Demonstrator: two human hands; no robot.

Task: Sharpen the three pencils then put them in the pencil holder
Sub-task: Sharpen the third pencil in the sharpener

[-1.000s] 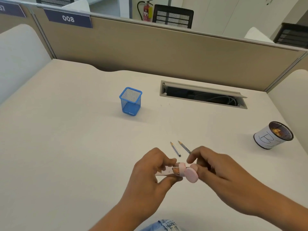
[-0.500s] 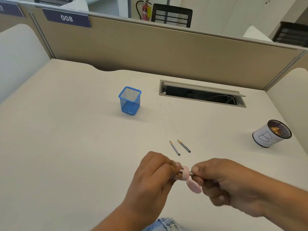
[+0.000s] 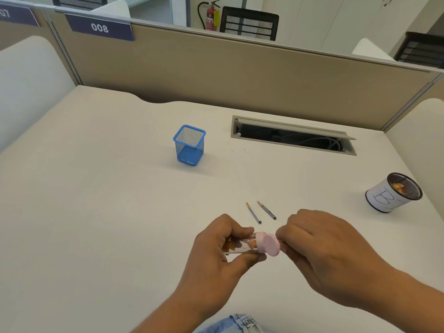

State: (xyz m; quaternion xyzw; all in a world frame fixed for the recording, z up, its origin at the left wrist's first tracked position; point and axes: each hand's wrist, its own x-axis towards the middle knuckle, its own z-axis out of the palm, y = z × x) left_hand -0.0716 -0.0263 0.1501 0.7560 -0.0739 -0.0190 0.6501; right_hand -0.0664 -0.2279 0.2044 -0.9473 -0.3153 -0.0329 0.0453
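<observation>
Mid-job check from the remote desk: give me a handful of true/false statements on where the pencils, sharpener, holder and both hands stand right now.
1. Two pencils lie on the desk, tips pointing away from the person. True.
2. The blue mesh pencil holder already has pencils in it. False: it looks empty.
3. The left hand grips the sharpener by its clear body. True.
4. The right hand rests flat and empty on the desk. False: its fingers are pinched at the sharpener's pink end, apparently on a pencil that is mostly hidden.
5. The cup marked B stands left of the blue holder. False: it stands far to the right, near the desk edge.
</observation>
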